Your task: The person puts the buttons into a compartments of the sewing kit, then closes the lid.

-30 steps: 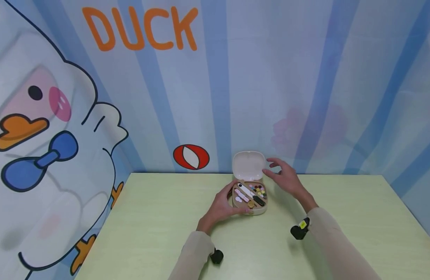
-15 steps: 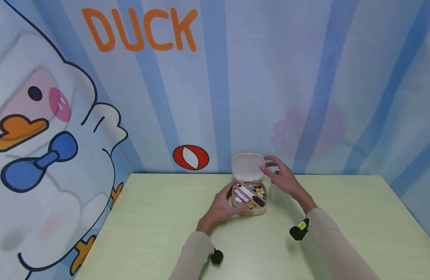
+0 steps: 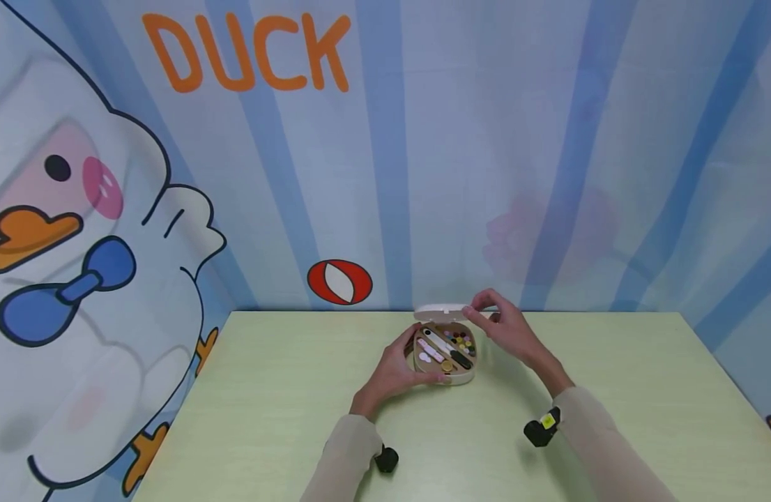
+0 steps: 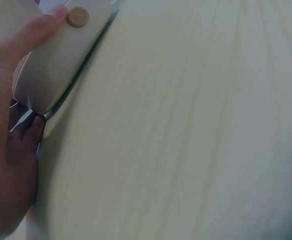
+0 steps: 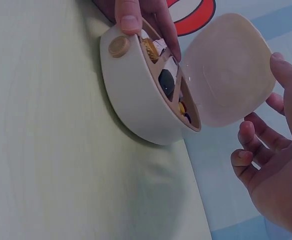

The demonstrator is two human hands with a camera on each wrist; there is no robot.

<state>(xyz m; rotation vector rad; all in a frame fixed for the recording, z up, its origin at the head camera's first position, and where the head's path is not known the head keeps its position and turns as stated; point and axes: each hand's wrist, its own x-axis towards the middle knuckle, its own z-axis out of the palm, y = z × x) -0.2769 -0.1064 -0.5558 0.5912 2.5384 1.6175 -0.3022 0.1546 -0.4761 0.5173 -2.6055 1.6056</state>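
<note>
A small white sewing kit box (image 3: 463, 380) stands on the table with its lid (image 3: 434, 314) raised at the back, tilted over the hinge. My left hand (image 3: 394, 364) grips the box from the left, thumb at the front beside a round tan clasp button (image 4: 78, 17). At the lid's right edge, my right hand (image 3: 513, 333) pinches the rim between thumb and forefinger; the right wrist view shows the lid (image 5: 230, 70) with the other fingers loosely bent below. Inside lie a white-and-black tool (image 3: 448, 348), small coloured round pieces (image 3: 462, 341) and a gold round piece (image 3: 447, 365).
The pale wooden table (image 3: 285, 404) ends at a printed blue-striped backdrop (image 3: 448, 139) close behind the box. Black wrist cameras (image 3: 387, 460) hang at both sleeves.
My right hand has reached the lid's right edge and swung the lid forward and down from nearly upright. The left hand stays on the box.
</note>
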